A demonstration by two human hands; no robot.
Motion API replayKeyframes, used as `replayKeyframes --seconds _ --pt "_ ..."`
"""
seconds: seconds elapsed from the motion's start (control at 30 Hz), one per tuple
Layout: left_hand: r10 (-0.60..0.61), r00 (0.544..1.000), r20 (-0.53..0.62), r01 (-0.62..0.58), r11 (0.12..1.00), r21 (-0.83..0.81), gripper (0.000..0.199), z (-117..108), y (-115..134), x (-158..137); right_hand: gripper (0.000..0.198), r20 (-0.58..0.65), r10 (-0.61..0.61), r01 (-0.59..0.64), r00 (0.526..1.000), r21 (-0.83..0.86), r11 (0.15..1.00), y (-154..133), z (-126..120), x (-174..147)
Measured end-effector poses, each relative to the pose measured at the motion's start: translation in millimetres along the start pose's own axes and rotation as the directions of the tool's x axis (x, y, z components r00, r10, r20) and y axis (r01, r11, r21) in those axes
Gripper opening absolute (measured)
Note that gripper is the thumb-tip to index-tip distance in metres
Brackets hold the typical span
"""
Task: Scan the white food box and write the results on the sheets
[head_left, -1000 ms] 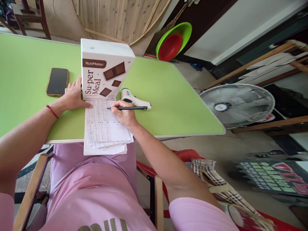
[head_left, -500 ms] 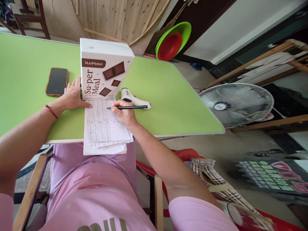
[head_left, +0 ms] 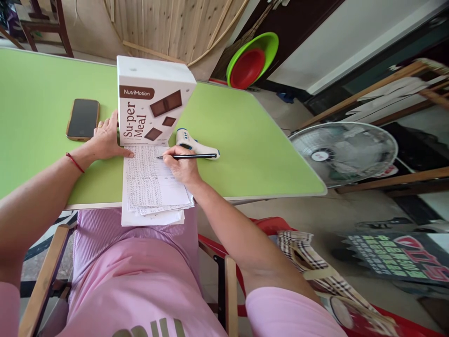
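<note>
Right hand (head_left: 180, 166) pinches black pen (head_left: 191, 157), tip on papers (head_left: 150, 185) at table's (head_left: 245, 140) near edge; left hand (head_left: 105, 140) flat, fingers spread, holding nothing, thumb on sheet's left edge by upright box (head_left: 149, 105).

Left hand (head_left: 105, 140) flat; right hand (head_left: 180, 164) pinched

A lime-green table (head_left: 245, 140) filled the middle of the view, with a wooden plank wall (head_left: 175, 23) at twelve o'clock. At one o'clock, nested green and red basins (head_left: 252, 58) leaned against dark panelling. A white floor fan (head_left: 343, 152) lay on the grey concrete floor (head_left: 315, 215) at three o'clock.
</note>
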State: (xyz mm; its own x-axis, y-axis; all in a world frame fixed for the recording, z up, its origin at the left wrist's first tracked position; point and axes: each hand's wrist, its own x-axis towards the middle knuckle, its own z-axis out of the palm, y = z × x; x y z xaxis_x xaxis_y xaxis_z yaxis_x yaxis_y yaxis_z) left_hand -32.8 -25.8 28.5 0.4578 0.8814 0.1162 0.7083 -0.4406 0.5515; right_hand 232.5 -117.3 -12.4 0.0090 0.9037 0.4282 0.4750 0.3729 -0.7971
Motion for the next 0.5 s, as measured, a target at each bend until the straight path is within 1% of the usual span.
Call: replayKeyframes --seconds 0.13,0.27,0.33,0.5 --pt "-0.004 1.0 0.0 0.004 1.0 0.0 0.143 0.3 0.6 0.2 0.015 0.001 0.008 -0.008 1.0 -0.024 1.0 -0.9 0.0 0.1" --pt "-0.004 1.0 -0.004 0.004 1.0 -0.002 0.14 0.9 -0.2 0.6 0.014 -0.014 -0.007 0.007 1.0 -0.012 1.0 -3.0 0.1 0.5" --pt "-0.013 1.0 0.001 0.013 1.0 0.004 0.141 0.5 1.1 0.2 0.014 -0.005 -0.012 0.012 1.0 -0.008 1.0 -4.5 0.4 0.4" --pt "-0.008 1.0 0.019 0.008 1.0 -0.015 0.148 -0.5 0.4 -0.1 0.014 -0.008 0.029 -0.029 1.0 -0.018 0.999 -8.4 0.2 0.2"
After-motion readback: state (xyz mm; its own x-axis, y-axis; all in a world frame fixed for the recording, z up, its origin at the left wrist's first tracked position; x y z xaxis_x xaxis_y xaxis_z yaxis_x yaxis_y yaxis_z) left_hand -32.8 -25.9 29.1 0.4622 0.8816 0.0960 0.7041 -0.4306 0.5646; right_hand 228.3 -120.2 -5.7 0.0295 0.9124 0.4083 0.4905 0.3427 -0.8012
